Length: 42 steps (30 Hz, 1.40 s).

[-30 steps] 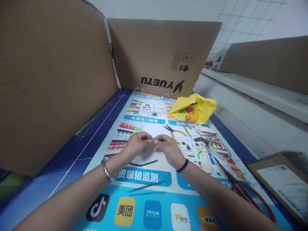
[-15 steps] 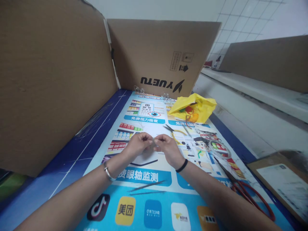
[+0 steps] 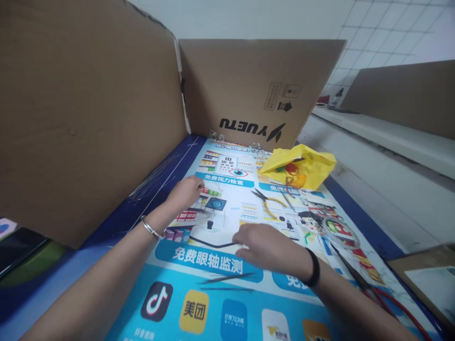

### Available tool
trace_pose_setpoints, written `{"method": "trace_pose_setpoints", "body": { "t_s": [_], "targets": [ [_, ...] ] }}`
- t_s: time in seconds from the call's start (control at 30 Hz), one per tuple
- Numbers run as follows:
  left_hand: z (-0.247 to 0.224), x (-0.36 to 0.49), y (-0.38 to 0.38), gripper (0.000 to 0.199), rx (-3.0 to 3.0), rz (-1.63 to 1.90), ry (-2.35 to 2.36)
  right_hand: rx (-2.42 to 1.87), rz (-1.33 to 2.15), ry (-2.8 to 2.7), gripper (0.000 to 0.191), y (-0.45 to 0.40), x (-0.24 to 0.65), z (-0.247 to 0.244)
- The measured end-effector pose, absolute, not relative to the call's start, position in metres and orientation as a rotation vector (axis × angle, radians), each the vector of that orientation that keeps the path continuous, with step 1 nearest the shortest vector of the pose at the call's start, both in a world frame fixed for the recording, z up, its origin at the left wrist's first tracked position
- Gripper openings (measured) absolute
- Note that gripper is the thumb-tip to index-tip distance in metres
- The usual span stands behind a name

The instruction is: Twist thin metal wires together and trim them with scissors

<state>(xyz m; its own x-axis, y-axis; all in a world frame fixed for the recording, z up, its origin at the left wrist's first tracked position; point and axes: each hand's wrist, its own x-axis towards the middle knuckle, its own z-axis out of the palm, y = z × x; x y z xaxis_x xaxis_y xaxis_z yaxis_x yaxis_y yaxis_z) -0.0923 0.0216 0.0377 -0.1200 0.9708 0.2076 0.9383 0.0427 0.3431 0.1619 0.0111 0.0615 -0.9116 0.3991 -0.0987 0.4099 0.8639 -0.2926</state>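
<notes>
My left hand is closed over the upper left of the printed mat; its fingertips seem to pinch something too small to make out. Lower and to the right, my right hand hovers with fingers bent over the mat's middle, and the thumb stands a little apart from them. Nothing shows between those fingers. Beyond my right hand lie yellow-handled pliers, jaws pointing up and left. Thin dark wires rest on the blue part of the mat, nearer to me.
At the back right is a yellow bag with coloured bits inside. A clear round spool and red-handled scissors lie at the right. Cardboard panels stand behind and at the left. More thin wires lie along the left panel.
My hands, together before, have moved apart: the left up and left, the right down and right. The camera's view has shifted slightly to the left.
</notes>
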Motion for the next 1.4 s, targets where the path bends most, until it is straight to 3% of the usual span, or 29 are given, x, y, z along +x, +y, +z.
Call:
{"method": "trace_pose_setpoints", "body": {
  "t_s": [0.1,0.2,0.4,0.73,1.0,1.2,1.4],
  "targets": [
    [0.029,-0.110,0.025,0.023,1.947,0.439,2.341,0.492,-0.128,2.883,0.008,-0.022,0.161,0.062],
    [0.020,-0.116,0.027,0.020,1.926,0.373,2.335,0.491,0.112,2.802,0.020,-0.047,0.151,0.050],
    [0.019,-0.111,0.025,0.020,1.982,0.315,2.265,0.462,0.231,2.782,0.022,-0.054,0.140,0.043],
    [0.035,-0.084,0.018,0.014,2.088,0.213,1.877,0.333,-0.226,2.844,0.012,-0.002,0.159,0.053],
    [0.050,-0.069,0.010,0.019,2.166,0.366,1.641,0.428,-0.644,2.898,0.011,0.026,0.163,0.058],
    [0.063,-0.035,-0.009,0.019,2.105,0.295,1.254,0.502,-0.699,2.937,0.013,0.037,0.167,0.055],
    [0.054,-0.018,-0.017,0.023,2.338,0.205,1.393,0.559,-0.656,2.931,0.013,0.044,0.168,0.054]
  ]
}}
